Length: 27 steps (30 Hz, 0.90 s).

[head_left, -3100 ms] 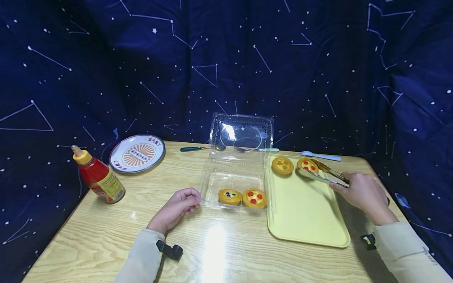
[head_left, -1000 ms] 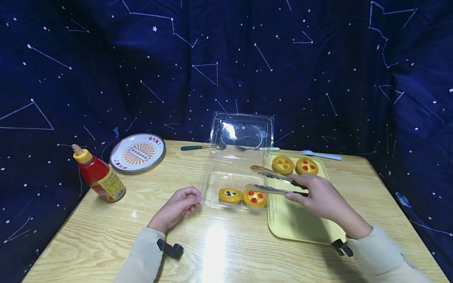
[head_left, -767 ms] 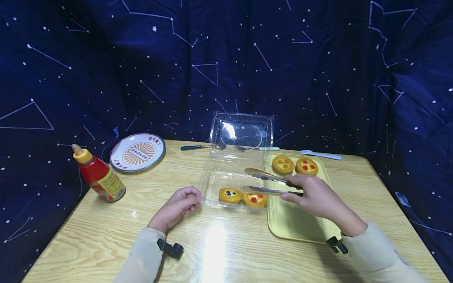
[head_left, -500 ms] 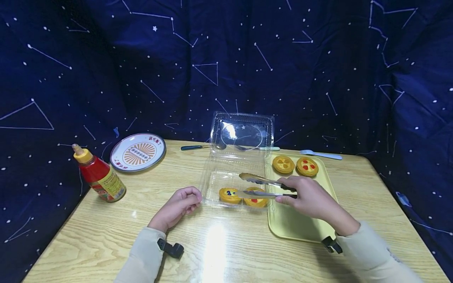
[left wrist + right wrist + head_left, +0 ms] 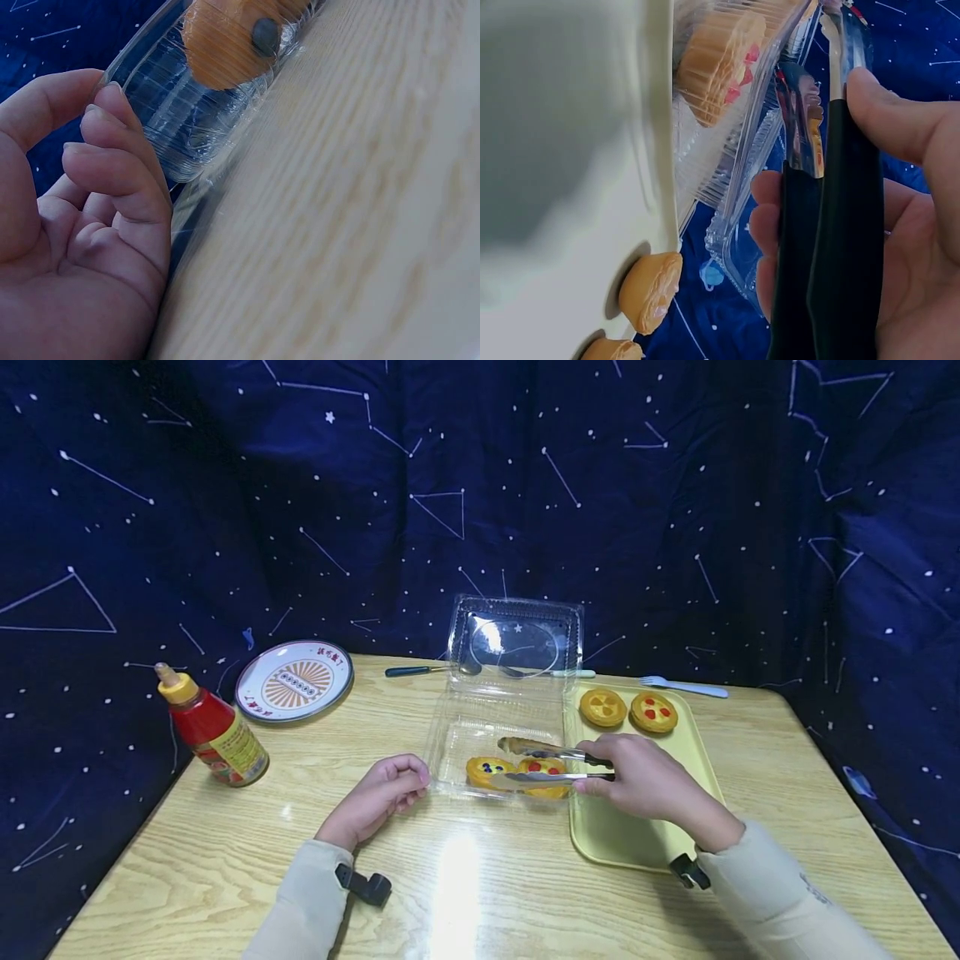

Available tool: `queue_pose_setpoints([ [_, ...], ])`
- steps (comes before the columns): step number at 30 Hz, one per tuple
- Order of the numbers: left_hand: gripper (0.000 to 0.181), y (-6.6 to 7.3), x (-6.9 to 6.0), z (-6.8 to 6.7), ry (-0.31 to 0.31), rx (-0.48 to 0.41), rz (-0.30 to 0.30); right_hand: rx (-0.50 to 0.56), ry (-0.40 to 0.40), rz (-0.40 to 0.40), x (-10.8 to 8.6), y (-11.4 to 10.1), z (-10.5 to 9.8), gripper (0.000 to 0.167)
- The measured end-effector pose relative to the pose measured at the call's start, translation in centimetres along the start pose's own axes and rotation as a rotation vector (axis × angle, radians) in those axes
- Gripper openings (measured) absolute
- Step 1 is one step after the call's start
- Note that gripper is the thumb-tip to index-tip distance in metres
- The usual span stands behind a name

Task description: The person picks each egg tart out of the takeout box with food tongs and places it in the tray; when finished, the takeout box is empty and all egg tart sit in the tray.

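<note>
My right hand (image 5: 637,781) grips metal tongs (image 5: 847,217) by their black handles. The tongs' spread arms hang over the open clear plastic container (image 5: 459,735), above two egg tarts near its front. One is the blueberry-topped tart (image 5: 480,770); the other, a red-topped tart (image 5: 553,792), is partly covered by the tongs. At the container's left front corner, my left hand (image 5: 381,797) pinches the rim between thumb and fingertips, its other fingers curled, as the left wrist view shows. On the yellow tray (image 5: 630,835) lie a plain-topped tart (image 5: 603,707) and another red-topped tart (image 5: 654,712).
Left of the container are a red sauce bottle (image 5: 217,735) with a yellow cap and a patterned plate (image 5: 296,681). Along the back edge lie a dark-handled spoon (image 5: 408,672), a pale-green-handled utensil (image 5: 573,674) and a blue fork (image 5: 686,686). A dark star-patterned curtain (image 5: 375,527) hangs behind.
From the red-topped tart on the tray, which stays there, my right hand has brought the tongs left over the container and lower towards its tarts. My left hand has stayed at the rim.
</note>
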<state>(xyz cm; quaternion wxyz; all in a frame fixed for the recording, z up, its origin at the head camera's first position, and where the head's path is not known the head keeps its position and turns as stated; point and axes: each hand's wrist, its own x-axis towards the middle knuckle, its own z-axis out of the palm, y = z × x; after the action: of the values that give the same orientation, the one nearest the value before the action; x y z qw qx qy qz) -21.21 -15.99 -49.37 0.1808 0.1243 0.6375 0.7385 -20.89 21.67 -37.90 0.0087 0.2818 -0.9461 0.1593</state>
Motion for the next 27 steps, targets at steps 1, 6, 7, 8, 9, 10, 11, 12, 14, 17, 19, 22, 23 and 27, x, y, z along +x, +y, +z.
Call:
queue_pose_setpoints([
  [1, 0.008, 0.0, 0.0, 0.0, 0.0, 0.0, 0.001, -0.008, -0.005, 0.003, 0.1, 0.0, 0.1, 0.049],
  [6, 0.007, 0.0, 0.0, 0.0, 0.005, -0.004, 0.001, -0.018, -0.034, 0.015, 0.5, -0.2, 0.3, 0.052],
  [7, 0.007, 0.0, 0.0, 0.0, 0.006, -0.005, -0.001, -0.019, -0.037, 0.015, 0.6, -0.3, 0.3, 0.052],
  [8, 0.006, 0.0, 0.0, 0.0, 0.008, -0.005, -0.002, -0.019, -0.039, 0.016, 0.7, -0.4, 0.3, 0.053],
  [9, 0.006, 0.0, 0.0, 0.0, 0.009, -0.004, -0.004, -0.022, -0.039, 0.016, 0.7, -0.5, 0.3, 0.053],
  [10, 0.006, 0.1, 0.0, 0.1, 0.01, -0.003, -0.005, -0.027, -0.038, 0.021, 0.8, -0.6, 0.3, 0.053],
  [11, 0.006, 0.1, 0.0, 0.1, 0.011, -0.002, -0.006, -0.033, -0.037, 0.024, 0.9, -0.7, 0.3, 0.053],
  [12, 0.007, 0.1, 0.1, 0.1, 0.012, -0.001, -0.007, -0.038, -0.036, 0.029, 1.0, -0.8, 0.4, 0.054],
  [14, 0.007, 0.2, 0.1, 0.1, 0.014, 0.001, -0.009, -0.045, -0.041, 0.039, 1.1, -1.0, 0.4, 0.055],
  [17, 0.007, 0.3, 0.0, 0.1, 0.015, 0.005, -0.011, -0.066, -0.047, 0.042, 1.3, -1.3, 0.5, 0.057],
  [19, 0.007, 0.3, 0.0, 0.2, 0.016, 0.006, -0.012, -0.086, -0.046, 0.031, 1.5, -1.4, 0.6, 0.057],
  [22, 0.007, 0.3, 0.0, 0.2, 0.016, 0.004, -0.013, -0.11, -0.042, 0.013, 1.7, -1.7, 0.7, 0.055],
  [23, 0.007, 0.3, 0.0, 0.2, 0.016, 0.002, -0.013, -0.112, -0.043, 0.008, 1.8, -1.8, 0.8, 0.054],
  [27, 0.006, 0.2, 0.0, 0.2, 0.013, -0.003, -0.013, -0.117, -0.045, 0.006, 1.9, -1.9, 1.0, 0.052],
])
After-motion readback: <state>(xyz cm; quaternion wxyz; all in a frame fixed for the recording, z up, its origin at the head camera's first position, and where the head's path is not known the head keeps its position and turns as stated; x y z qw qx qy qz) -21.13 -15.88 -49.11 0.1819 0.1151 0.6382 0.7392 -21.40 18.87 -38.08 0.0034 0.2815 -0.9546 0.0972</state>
